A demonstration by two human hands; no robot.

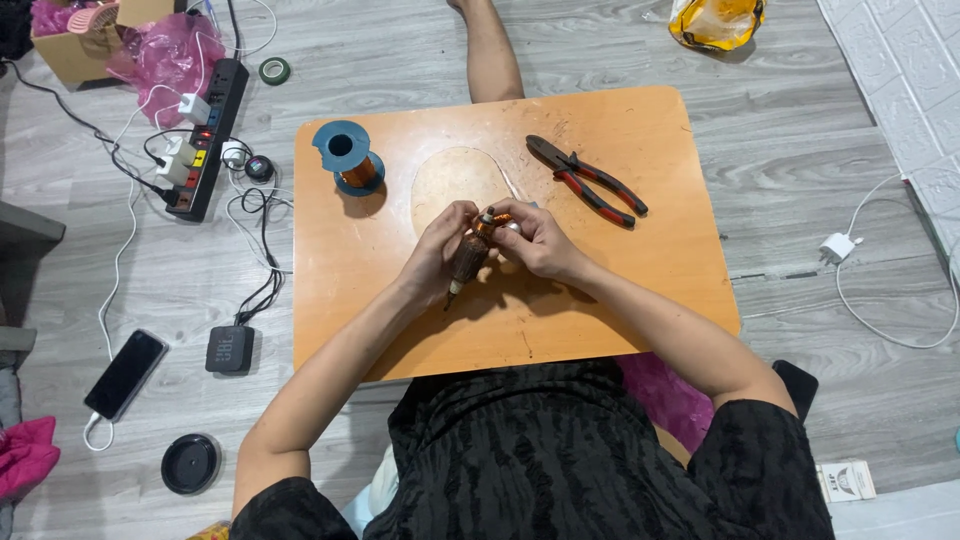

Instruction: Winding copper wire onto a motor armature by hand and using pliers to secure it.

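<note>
here, from the left edge: one pink cloth (pixel 25 458) low down, one phone (pixel 125 373) with a white cable, one round black lid (pixel 190 463), one small black speaker (pixel 230 348). higher up sit one cardboard box (pixel 75 45) with pink plastic beside it, one black power strip (pixel 208 140) with several plugs and tangled wires, and one green tape roll (pixel 274 70).

then the low table (pixel 400 330), one orange wooden top with rounded corners. on it stands one blue spool (pixel 347 158) of copper wire near the far left corner, and one pair of pliers (pixel 588 180) with red and black handles lies toward the far right, well apart from the hands.

near the middle of the table, two hands meet. the left hand (pixel 437 255) is clamped around one armature (pixel 468 258), a dark ribbed rotor with copper windings at its top end, held tilted just above the tabletop. the right hand (pixel 535 240) is closed on the armature's copper end, fingertips pinching there.

past the table to the right: one yellow bag (pixel 715 22) at the far edge, one white charger (pixel 838 246) with a looping cable.

the floor is grey wood-look plank; white tiled wall shows at the top right.
</note>
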